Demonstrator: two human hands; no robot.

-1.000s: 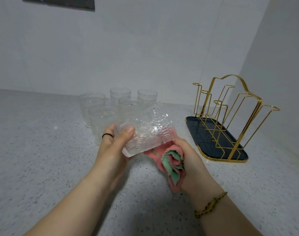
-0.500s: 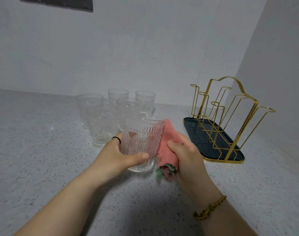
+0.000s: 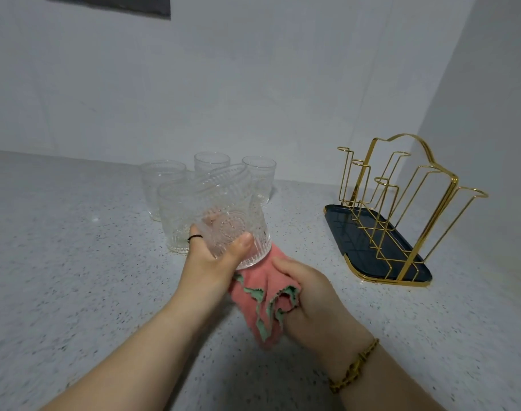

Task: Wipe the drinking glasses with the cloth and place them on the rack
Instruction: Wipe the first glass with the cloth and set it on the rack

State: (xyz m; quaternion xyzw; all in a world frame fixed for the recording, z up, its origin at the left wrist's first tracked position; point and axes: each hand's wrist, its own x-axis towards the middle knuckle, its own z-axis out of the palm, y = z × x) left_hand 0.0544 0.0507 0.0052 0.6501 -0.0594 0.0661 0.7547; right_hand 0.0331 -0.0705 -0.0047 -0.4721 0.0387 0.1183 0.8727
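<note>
My left hand (image 3: 211, 262) grips a clear embossed drinking glass (image 3: 226, 215) near its base, tilted with the mouth pointing away and up. My right hand (image 3: 306, 295) holds a bunched pink cloth with green edging (image 3: 259, 301) just under and against the glass's bottom. Behind the held glass stand several more clear glasses (image 3: 163, 185) in a cluster on the counter, partly hidden by it. The gold wire rack (image 3: 401, 203) on a dark tray (image 3: 342, 226) stands to the right with nothing on its pegs.
The speckled grey counter (image 3: 60, 262) runs to white walls at the back and right, forming a corner behind the rack. A dark panel (image 3: 111, 2) is on the wall at the upper left.
The glass has been turned from upright to tilted, mouth away, and lifted slightly. The cloth has moved from the glass's right side to under its base.
</note>
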